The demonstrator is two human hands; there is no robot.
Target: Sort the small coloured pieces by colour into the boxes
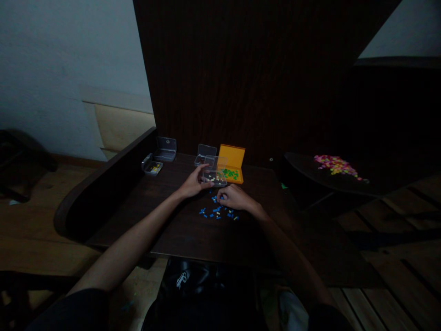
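Observation:
My left hand (195,182) grips the left side of a clear plastic box (220,184), its thumb at the front and fingers behind. Several small pale pieces lie inside that box, and its lid stands up. Just in front and to the right, my right hand (234,197) is lowered to the dark wooden table with its fingers pinched together. Whatever lies between those fingertips is too small to make out. Around and below it are scattered small blue pieces (218,209), with a few pale yellow ones among them.
Behind the clear box stands an open orange box (232,156) holding green pieces (230,174). Another clear box (207,151) is beside it. Farther left are a clear box with yellow pieces (152,168) and a clear case (166,149). Pink and yellow pieces (337,166) lie at right.

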